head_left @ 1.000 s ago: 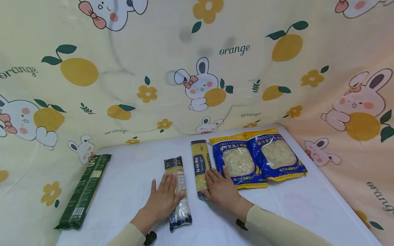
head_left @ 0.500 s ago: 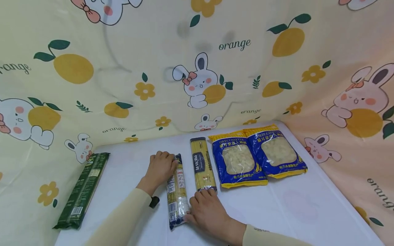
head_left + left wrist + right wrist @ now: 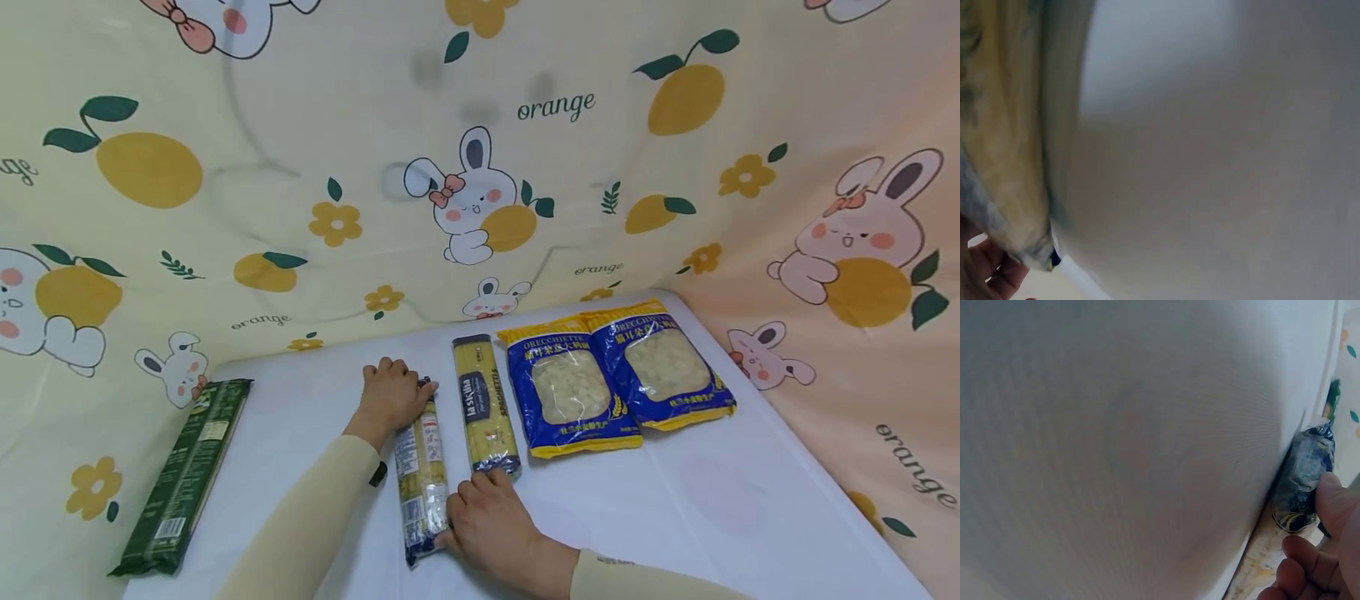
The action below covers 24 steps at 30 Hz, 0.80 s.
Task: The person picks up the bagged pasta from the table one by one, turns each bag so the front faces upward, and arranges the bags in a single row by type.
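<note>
A clear pack of spaghetti [image 3: 422, 475] with dark blue ends lies lengthwise on the white table, its barcode side up. At its far end my left hand [image 3: 390, 396] grips it with curled fingers, the thumb on the right side. My right hand [image 3: 498, 521] holds the near end, thumb against the wrapper and fingers curled. Its knuckles are close to the lower end of a La Sicilia spaghetti pack [image 3: 483, 404]. The right wrist view shows the thumb [image 3: 1334, 497] on the crinkled blue end [image 3: 1307, 469]. In the left wrist view the yellow pack [image 3: 1007, 137] is blurred.
Two blue and yellow bags of orecchiette [image 3: 572, 387] lie overlapping on the right. A long green pack [image 3: 187, 475] is at the table's left edge. Behind stands a cloth backdrop [image 3: 360, 100] printed with rabbits and oranges. The table's [image 3: 637, 517] right edge runs diagonally beside the bags.
From lying over the two spaghetti packs, my hands have moved to the ends of the clear pack, left to the far end, right to the near end. The camera has turned slightly.
</note>
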Tool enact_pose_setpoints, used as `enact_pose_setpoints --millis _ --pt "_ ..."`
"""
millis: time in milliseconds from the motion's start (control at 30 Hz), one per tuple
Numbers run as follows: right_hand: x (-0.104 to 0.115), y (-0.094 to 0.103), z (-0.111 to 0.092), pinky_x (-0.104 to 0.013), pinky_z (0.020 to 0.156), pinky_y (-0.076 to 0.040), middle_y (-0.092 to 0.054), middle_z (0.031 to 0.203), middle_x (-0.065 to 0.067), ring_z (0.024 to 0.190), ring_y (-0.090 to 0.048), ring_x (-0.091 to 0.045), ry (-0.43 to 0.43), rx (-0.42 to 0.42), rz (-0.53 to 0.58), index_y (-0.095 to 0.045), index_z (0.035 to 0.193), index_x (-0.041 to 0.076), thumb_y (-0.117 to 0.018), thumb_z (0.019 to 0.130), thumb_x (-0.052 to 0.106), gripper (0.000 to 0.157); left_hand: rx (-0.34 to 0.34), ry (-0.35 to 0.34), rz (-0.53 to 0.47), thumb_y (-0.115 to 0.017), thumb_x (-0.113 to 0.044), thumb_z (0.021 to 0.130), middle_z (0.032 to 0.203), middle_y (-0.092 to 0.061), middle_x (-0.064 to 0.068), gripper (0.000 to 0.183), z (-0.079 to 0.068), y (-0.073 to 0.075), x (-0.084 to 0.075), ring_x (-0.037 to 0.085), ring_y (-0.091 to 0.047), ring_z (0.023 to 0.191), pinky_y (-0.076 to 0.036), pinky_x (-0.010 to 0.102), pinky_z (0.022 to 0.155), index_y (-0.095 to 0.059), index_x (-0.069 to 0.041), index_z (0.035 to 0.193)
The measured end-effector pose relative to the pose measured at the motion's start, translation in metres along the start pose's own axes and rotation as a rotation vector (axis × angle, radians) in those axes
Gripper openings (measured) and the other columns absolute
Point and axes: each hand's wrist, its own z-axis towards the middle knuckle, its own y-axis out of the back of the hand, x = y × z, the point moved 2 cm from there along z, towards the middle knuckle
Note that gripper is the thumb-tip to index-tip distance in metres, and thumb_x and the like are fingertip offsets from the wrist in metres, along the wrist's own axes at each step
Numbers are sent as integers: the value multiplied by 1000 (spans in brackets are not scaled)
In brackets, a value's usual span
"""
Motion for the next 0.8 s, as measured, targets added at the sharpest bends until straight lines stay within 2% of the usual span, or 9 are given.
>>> enact_pose_setpoints --millis 300,400,533,800 --pt "0 0 -2 -33 80 -39 -63 83 7 84 -54 -13 -21 57 29 -69 90 20 -63 97 65 46 -70 -11 9 -36 -59 110 123 -65 16 68 -5 0 0 37 -53 123 -36 62 108 -67 -2 129" --pt "1 0 -2 -33 80 -40 -63 83 6 85 -55 -14 -27 60 26 -70 91 19 -65 98 63 44 -130 -21 -7 -35 -56 111 120 -63 17 64 -7 7 2 39 -52 123 -36 62 105 -65 -1 122" --pt "-1 2 -2 -35 82 -42 -61 82 5 86 -56 -15 -54 53 24 -68 91 17 -67 97 59 42 -277 -56 -53 -38 -53 112 115 -62 19 58 -11 23 5 40 -51 117 -37 59 99 -63 0 111" --pt "-11 2 6 -37 81 -42 -59 81 3 85 -56 -18 -138 14 28 -64 88 16 -74 91 60 45 -666 -197 -101 -43 -50 110 104 -57 19 53 -17 60 3 39 -45 101 -32 52 85 -59 1 105"
